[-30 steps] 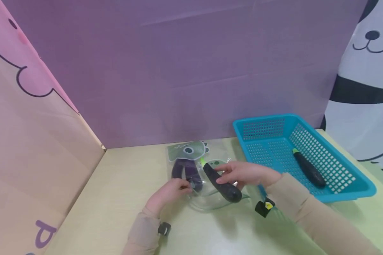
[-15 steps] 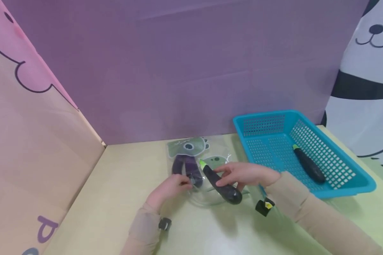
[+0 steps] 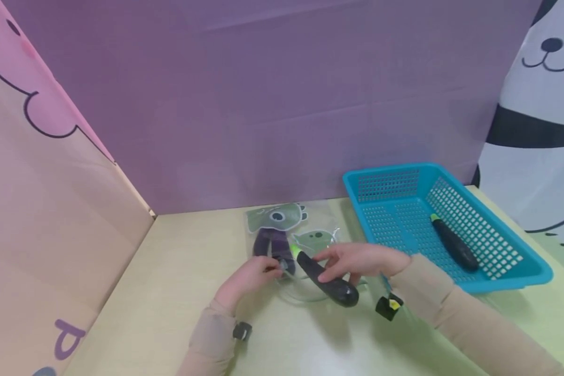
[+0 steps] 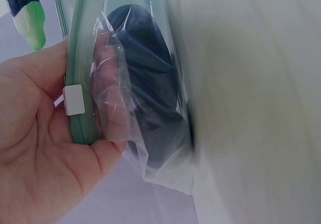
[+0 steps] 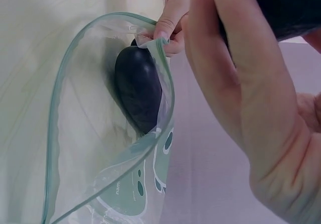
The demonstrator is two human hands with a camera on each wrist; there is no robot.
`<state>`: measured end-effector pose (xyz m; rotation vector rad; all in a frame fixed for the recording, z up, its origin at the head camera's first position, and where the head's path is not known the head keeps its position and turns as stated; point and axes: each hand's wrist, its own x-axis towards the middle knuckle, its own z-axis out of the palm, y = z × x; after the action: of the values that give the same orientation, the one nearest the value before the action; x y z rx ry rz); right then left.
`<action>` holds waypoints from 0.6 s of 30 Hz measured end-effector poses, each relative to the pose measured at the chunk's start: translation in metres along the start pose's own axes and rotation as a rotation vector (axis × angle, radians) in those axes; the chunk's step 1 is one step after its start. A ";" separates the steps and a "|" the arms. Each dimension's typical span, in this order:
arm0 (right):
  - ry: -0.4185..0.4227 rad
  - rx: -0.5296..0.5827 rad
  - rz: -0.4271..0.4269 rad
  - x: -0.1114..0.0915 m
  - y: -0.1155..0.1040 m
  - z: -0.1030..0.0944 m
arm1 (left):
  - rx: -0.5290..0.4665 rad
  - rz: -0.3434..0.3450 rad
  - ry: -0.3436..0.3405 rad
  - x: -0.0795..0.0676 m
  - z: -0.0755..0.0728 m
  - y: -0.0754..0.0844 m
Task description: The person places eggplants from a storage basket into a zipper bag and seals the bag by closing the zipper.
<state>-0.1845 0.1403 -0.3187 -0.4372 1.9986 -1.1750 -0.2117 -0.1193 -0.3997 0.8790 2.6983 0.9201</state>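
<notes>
In the head view my left hand [image 3: 251, 277] pinches the rim of a clear zip bag [image 3: 326, 211] printed with green cartoon shapes. The left wrist view shows its fingers round the green zip strip [image 4: 86, 38], by a white slider [image 4: 75, 99]. Inside the bag lie dark purple eggplants [image 5: 138, 83]; the right wrist view looks in through the wide mouth. My right hand [image 3: 357, 261] grips another dark eggplant [image 3: 326, 279] from above, fingers and thumb on its sides. Its bright green stem end points at the bag, and it overlaps the mouth in the head view.
A blue perforated basket [image 3: 371, 219] stands at the right, with one dark eggplant [image 3: 453, 243] in it. Behind the pale table [image 3: 192, 245] rises a purple backdrop [image 3: 263, 104]; printed cloth panels flank both sides.
The right hand and its eggplant have shifted slightly down in the head view, and the stem end has dropped a little. The left hand keeps its hold on the bag's rim.
</notes>
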 end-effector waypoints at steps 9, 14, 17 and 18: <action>-0.032 -0.035 0.036 0.001 0.001 0.002 | -0.010 0.013 0.016 -0.001 0.001 0.000; -0.030 -0.073 0.039 0.000 0.001 0.002 | -0.014 0.005 0.035 -0.001 0.000 0.002; -0.036 -0.102 0.044 0.001 0.002 0.002 | -0.015 -0.013 0.046 -0.001 0.000 0.003; -0.035 -0.114 0.048 0.001 0.002 0.002 | -0.018 -0.019 0.049 -0.001 0.000 0.004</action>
<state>-0.1840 0.1397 -0.3219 -0.4613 2.0418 -1.0208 -0.2095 -0.1174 -0.3973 0.8366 2.7303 0.9724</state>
